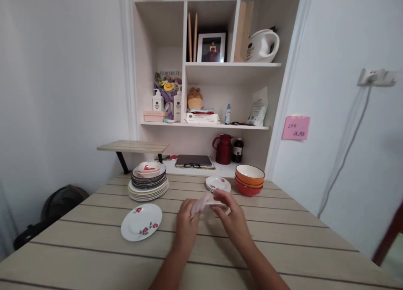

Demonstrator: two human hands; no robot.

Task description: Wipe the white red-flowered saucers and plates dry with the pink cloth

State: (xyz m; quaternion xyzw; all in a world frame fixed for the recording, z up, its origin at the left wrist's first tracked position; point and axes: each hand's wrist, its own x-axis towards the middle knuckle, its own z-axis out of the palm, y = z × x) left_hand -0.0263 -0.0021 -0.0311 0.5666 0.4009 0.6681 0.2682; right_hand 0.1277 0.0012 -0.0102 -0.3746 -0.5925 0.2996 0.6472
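A white cloth point(199, 205) is gripped in the left hand point(186, 219), whose fingers are curled around it, with the back of the hand turned toward the viewer and the upper part of the cloth slanted up to the right. A small plate point(223, 205) is pinched at its right side by the right hand point(233, 218): the thumb is placed at the near side, and the fingers are arched above and beyond the rim. The plate is held between the hands, above the table point(270, 252), and is seen almost edge-on. The cloth is brought up to the plate's left side; whether they are touching cannot be told. Both forearms are extended forward and angled inward, so that the hands are nearly met. A flowered plate point(134, 223) is laid to the left, and small plates point(217, 183) are stacked just beyond the hands, beside stacked bowls point(249, 181).
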